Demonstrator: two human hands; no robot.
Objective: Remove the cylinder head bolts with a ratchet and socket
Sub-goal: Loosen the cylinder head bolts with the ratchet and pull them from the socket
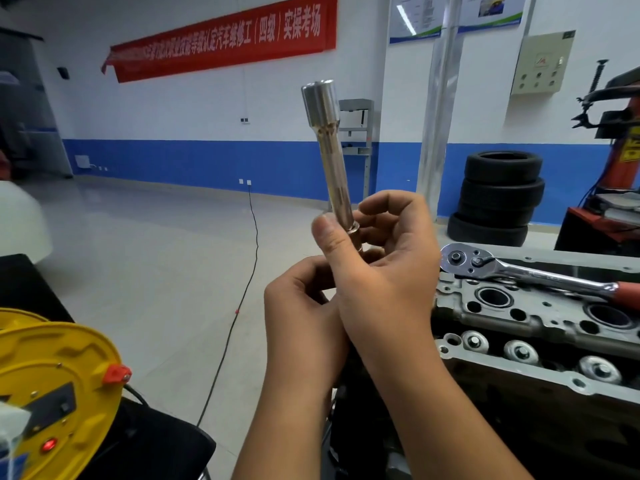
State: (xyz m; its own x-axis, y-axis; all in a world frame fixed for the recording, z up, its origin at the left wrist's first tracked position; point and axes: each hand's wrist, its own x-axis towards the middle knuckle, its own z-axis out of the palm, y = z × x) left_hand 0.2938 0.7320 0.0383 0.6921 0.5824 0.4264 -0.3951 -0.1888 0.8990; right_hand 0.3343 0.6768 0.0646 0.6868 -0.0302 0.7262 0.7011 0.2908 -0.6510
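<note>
A long chrome extension bar (337,174) with a socket (320,103) on its upper end stands almost upright in front of me, held in both hands. My right hand (377,258) pinches the bar's lower part between thumb and curled fingers. My left hand (304,306) sits just below it, fingers curled round the bar's bottom end, which is hidden. The ratchet (512,271), chrome with a red handle, lies untouched on top of the cylinder head (540,317) at the right. Several round bolt heads with washers (521,351) show along the head's near edge.
A yellow cable reel (52,386) sits at the lower left, and a black cable (242,296) runs across the floor. Stacked tyres (498,199) and a red tyre machine (623,161) stand behind the engine at the right.
</note>
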